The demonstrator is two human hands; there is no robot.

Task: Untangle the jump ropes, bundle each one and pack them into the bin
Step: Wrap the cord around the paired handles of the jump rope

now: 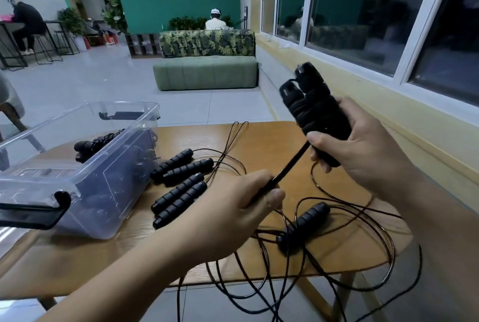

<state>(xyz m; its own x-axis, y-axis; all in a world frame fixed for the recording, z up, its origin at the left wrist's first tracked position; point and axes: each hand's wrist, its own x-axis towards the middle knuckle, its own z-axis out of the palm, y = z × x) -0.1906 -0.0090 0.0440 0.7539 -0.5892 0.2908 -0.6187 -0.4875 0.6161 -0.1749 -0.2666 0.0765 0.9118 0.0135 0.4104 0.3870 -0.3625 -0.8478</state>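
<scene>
My right hand (363,145) grips a pair of black jump-rope handles (313,106) held together above the table, with rope wound round them. My left hand (248,197) pinches the taut black rope (290,166) that runs up to that bundle. Two pairs of black foam handles (181,184) lie side by side on the wooden table (259,145). Another handle (305,223) lies among loose, tangled rope loops (350,257) near the front edge. A clear plastic bin (85,174) at the left holds one bundled rope (93,144).
The table stands beside a yellow wall under windows on the right. Rope loops hang over the table's front edge toward the floor. A green sofa (207,72) stands beyond the table. People sit in the background at the left and behind the sofa.
</scene>
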